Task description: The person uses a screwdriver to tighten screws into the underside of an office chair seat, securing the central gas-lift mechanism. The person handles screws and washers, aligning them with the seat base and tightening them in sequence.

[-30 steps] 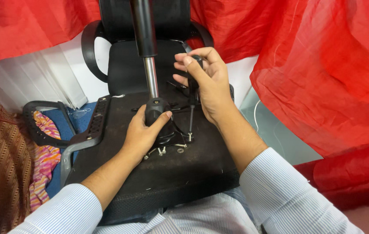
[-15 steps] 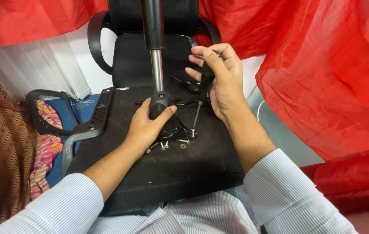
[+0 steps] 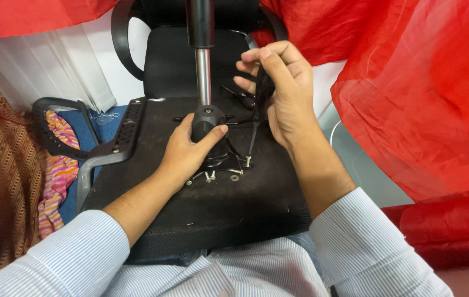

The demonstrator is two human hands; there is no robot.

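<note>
The black mechanism housing [image 3: 208, 127] sits on the upturned underside of an office chair seat [image 3: 201, 203], with the chrome gas-lift column [image 3: 203, 74] rising straight up out of it. The left hand [image 3: 187, 154] is curled round that housing, thumb hooked over its front, steadying it. The right hand [image 3: 284, 96] is raised just to the right of the column, fingers pinched shut on a slim black tool [image 3: 261, 91]; what kind of tool I can't tell, as the palm hides most of it. A thin rod [image 3: 253, 140] slants down from under that hand toward the seat. Loose screws and a washer [image 3: 220, 175] lie on the seat just below the left hand's knuckles.

To my eye, the sound way here is to keep the left grip firm so the housing doesn't twist, and mind those small screws so none rolls off. One black armrest [image 3: 88, 151] lies to the left, red cloth [image 3: 410, 93] hangs to the right.
</note>
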